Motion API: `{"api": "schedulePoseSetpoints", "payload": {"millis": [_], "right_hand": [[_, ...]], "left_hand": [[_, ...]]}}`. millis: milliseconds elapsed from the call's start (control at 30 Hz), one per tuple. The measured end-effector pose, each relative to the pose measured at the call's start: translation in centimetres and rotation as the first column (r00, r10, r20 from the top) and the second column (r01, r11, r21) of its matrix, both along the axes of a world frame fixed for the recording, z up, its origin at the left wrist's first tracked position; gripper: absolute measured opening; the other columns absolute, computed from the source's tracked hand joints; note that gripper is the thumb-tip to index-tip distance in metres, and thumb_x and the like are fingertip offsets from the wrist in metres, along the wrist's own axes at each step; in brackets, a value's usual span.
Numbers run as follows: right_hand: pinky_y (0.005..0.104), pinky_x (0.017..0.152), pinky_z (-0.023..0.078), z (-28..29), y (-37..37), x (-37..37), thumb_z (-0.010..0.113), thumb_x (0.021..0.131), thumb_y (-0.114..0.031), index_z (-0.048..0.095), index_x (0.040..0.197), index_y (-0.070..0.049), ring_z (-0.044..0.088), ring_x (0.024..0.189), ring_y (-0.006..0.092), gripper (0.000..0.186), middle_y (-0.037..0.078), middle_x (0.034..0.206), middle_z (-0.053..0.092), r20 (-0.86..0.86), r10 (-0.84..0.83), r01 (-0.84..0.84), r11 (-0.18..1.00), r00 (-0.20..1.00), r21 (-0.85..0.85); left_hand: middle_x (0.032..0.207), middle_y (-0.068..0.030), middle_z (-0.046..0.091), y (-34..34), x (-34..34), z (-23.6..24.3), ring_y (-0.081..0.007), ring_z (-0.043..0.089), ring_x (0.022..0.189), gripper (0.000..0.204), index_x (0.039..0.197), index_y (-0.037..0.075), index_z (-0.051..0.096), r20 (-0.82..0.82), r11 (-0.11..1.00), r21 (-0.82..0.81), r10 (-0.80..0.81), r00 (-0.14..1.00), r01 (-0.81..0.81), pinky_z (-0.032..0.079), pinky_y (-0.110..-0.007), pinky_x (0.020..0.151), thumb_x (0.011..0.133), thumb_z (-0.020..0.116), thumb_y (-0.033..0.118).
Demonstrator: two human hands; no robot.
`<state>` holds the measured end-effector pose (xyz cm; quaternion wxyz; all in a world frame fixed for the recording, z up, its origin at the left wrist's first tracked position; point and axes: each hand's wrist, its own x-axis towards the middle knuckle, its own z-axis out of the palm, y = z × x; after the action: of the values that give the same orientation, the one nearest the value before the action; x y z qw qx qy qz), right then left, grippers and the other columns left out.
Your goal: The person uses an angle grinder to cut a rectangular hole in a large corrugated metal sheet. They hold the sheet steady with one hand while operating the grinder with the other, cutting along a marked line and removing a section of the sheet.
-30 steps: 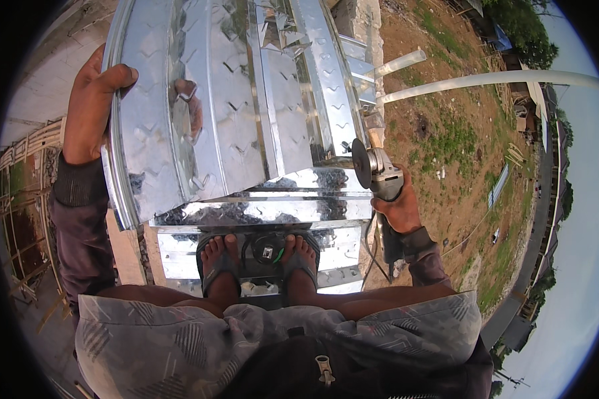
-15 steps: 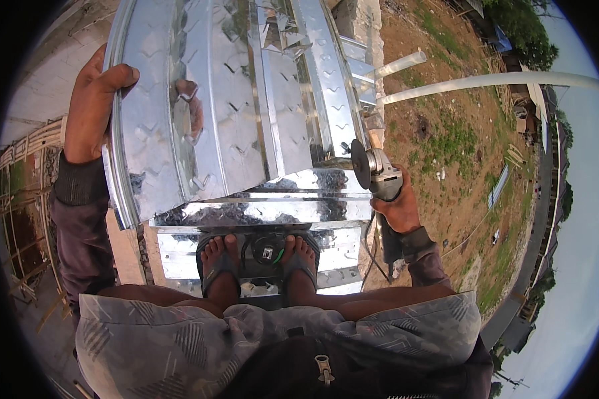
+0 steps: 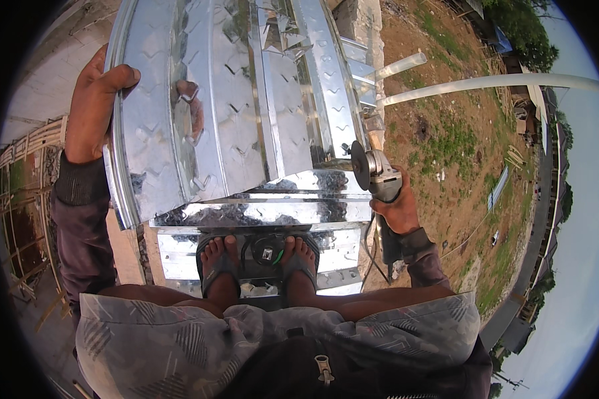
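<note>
My left hand (image 3: 94, 110) grips the left edge of a shiny corrugated metal decking sheet (image 3: 239, 113), thumb on top and fingers out of sight beneath. This sheet is tilted, its near end lying over more metal decking (image 3: 273, 211). At the sheet's right edge, my right hand (image 3: 400, 205) is wrapped round an angle grinder (image 3: 385, 178). Its dark disc (image 3: 360, 165) stands upright right beside the sheet's near right corner; whether it touches the metal or spins, I cannot tell. The grinder's cord hangs below my right hand.
My sandalled feet (image 3: 221, 266) stand on the lower decking, with a dark round object (image 3: 267, 250) between them. A pale pipe (image 3: 486, 85) juts out at right, above bare ground (image 3: 446, 153) far below. Bamboo scaffolding (image 3: 30, 193) stands at left.
</note>
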<state>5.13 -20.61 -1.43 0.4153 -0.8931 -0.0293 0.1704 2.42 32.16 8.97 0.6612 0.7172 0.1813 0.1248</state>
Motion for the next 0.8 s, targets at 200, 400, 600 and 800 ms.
{"api": "schedulePoseSetpoints", "payload": {"millis": [200, 400, 600, 800], "right_hand": [[0.0344, 0.090, 0.053, 0.08, 0.17, 0.01, 0.079, 0.070, -0.011, 0.034, 0.145, -0.007, 0.066, 0.101, 0.0224, 0.088, 0.013, 0.113, 0.066, -0.024, -0.013, 0.014, 1.000, 1.000, 0.021], [0.0341, 0.091, 0.053, 0.23, 0.09, -0.20, 0.079, 0.070, -0.010, 0.035, 0.144, -0.007, 0.065, 0.101, 0.0215, 0.086, 0.012, 0.113, 0.065, -0.029, -0.042, 0.044, 0.997, 0.999, 0.056], [0.0343, 0.092, 0.052, 0.75, -0.08, -0.43, 0.079, 0.071, -0.010, 0.036, 0.144, -0.009, 0.065, 0.102, 0.0221, 0.085, 0.012, 0.114, 0.066, -0.007, -0.030, 0.030, 0.997, 1.000, 0.066], [0.0348, 0.093, 0.053, 0.54, 0.09, -0.76, 0.081, 0.070, -0.011, 0.036, 0.146, -0.011, 0.066, 0.104, 0.0237, 0.088, 0.013, 0.116, 0.066, -0.001, 0.003, -0.003, 1.000, 1.000, -0.028]], "left_hand": [[0.086, -0.0017, 0.058, -0.38, 0.03, 0.17, -0.0090, 0.053, 0.073, 0.058, 0.134, -0.004, 0.053, -0.018, 1.000, -0.001, 0.021, 1.000, -0.021, 0.046, -0.021, 0.071, 0.078, 0.059, 0.008], [0.086, -0.0012, 0.057, -0.20, 0.02, -0.03, -0.0087, 0.052, 0.074, 0.058, 0.135, -0.005, 0.053, -0.021, 1.000, 0.021, 0.011, 1.000, -0.010, 0.045, -0.021, 0.072, 0.078, 0.059, 0.008], [0.087, -0.0008, 0.057, -0.25, -0.21, 0.22, -0.0086, 0.051, 0.075, 0.059, 0.136, -0.005, 0.053, -0.025, 1.000, 0.017, 0.005, 1.000, -0.005, 0.044, -0.021, 0.072, 0.079, 0.058, 0.009], [0.087, -0.0009, 0.058, -0.81, -0.08, 0.38, -0.0084, 0.052, 0.075, 0.060, 0.137, -0.005, 0.052, -0.005, 1.000, 0.009, 0.023, 1.000, -0.022, 0.045, -0.021, 0.072, 0.079, 0.058, 0.008]]}}
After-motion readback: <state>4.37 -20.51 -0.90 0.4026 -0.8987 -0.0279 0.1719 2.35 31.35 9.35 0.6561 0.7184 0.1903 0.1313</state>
